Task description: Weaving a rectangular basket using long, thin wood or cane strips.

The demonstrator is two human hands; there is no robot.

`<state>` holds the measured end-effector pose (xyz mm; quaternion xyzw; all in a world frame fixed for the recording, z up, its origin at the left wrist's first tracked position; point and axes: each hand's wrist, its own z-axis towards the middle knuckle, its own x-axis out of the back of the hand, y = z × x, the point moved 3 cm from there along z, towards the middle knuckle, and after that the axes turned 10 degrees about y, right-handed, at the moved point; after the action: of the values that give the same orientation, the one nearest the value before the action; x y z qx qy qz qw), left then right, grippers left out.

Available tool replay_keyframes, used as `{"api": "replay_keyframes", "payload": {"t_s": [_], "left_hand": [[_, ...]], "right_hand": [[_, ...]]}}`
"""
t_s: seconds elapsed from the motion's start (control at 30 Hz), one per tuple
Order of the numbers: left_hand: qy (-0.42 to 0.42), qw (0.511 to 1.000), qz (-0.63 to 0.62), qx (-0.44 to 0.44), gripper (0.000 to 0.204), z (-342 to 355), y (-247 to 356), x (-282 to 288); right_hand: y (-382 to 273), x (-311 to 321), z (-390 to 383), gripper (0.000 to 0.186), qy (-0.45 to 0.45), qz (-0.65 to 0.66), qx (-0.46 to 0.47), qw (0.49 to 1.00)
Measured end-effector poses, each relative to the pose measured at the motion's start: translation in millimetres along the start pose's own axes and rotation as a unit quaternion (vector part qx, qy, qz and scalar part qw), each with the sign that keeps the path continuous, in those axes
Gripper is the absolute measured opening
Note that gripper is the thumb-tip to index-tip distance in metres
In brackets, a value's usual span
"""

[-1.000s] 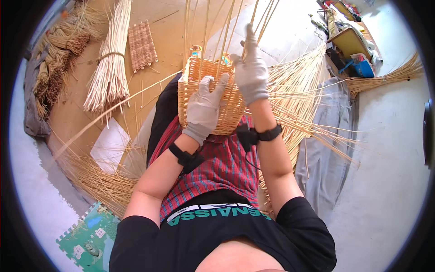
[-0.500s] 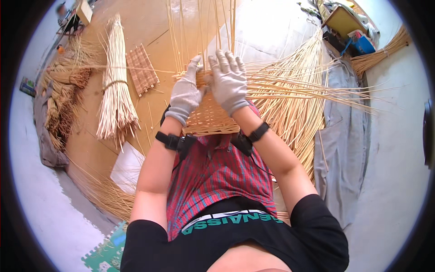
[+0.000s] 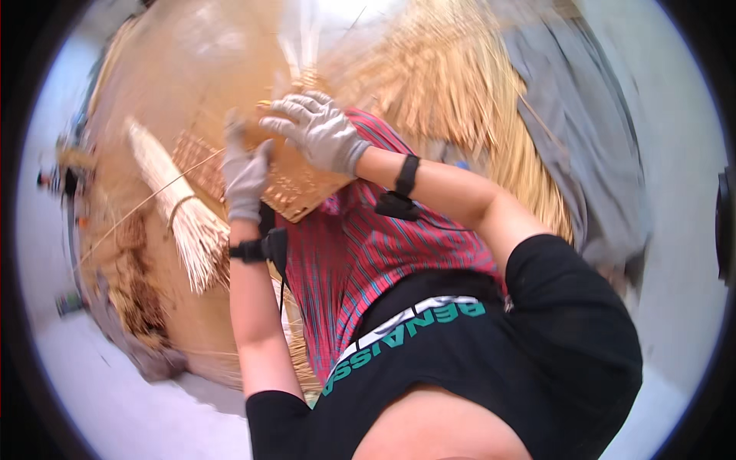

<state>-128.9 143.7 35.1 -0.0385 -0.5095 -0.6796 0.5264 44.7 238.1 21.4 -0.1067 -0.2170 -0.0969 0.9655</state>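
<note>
A woven wicker panel of pale tan strands rests against my lap, tilted, with upright stakes rising blurred from its far edge. My right hand, in a pale grey glove, lies over the upper part of the weave, its fingers stretched out and slightly spread. At the panel's left edge is my left hand, gloved alike, fingers pointing up and the thumb apart; motion softens its fingertips. One long thin strand runs from beside the left hand out to the lower left.
A tied bundle of pale wicker rods lies on the left, beside another woven piece. Darker bundles sit farther left. Many loose rods fan out at the right, next to grey cloth. Red checked cloth covers my lap.
The view has turned, and the panel now slants. My left hand has come away from the right one, to the panel's left edge. My right hand now points leftward across the weave.
</note>
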Motion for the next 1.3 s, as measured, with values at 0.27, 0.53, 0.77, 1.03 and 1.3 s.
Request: {"api": "replay_keyframes", "payload": {"t_s": [0.27, 0.53, 0.77, 1.03, 1.3], "left_hand": [[0.176, 0.963, -0.098, 0.178, 0.068, -96.0, -23.9, -9.4], [0.171, 0.944, -0.025, 0.281, 0.09, -106.0, -25.1, -36.0], [0.229, 0.888, -0.118, 0.38, 0.055, -104.3, -36.6, -28.6], [0.164, 0.925, -0.153, 0.308, 0.061, -106.6, -4.1, -21.0], [0.206, 0.931, -0.16, 0.256, 0.056, -89.7, 18.4, -27.3]], "right_hand": [[140.4, 237.0, -338.2, 0.04, -0.351, -0.148, -0.575, 0.725], [147.6, 216.7, -489.3, 0.035, -0.447, -0.106, -0.567, 0.683], [189.1, 109.0, -452.9, 0.094, -0.455, -0.231, -0.518, 0.686], [184.0, 104.1, -463.0, 0.021, -0.524, -0.253, -0.437, 0.686], [172.3, 133.1, -441.2, 0.042, -0.199, -0.005, -0.718, 0.667]]}}
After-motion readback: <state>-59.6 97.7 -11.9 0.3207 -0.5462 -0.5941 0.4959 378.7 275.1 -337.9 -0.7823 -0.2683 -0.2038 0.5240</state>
